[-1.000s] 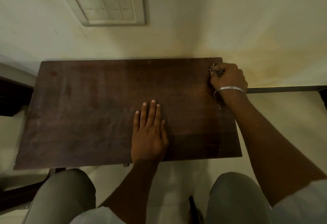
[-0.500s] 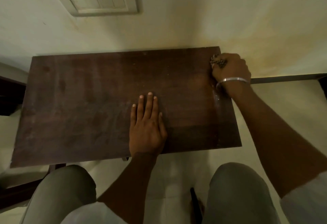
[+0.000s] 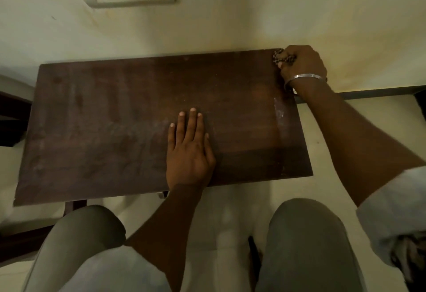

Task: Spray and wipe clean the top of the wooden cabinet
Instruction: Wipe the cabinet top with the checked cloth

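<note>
Cabinet top point(image 3: 115, 119) under flat left hand point(image 3: 187, 153), right hand point(image 3: 302, 63) gripping dark wad point(image 3: 282, 58) at far-right corner.

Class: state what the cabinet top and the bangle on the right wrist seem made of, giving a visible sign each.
Cabinet top: dark brown wood or wood laminate, matte, with faint grain and pale smears. Bangle: likely metal, silvery and polished, catching a bright highlight.

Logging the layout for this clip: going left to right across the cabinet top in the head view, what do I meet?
Bare wooden cabinet top → left hand lying flat on it → pale smear → right hand at the far right corner, gripping a dark knobbly bundle.
</note>
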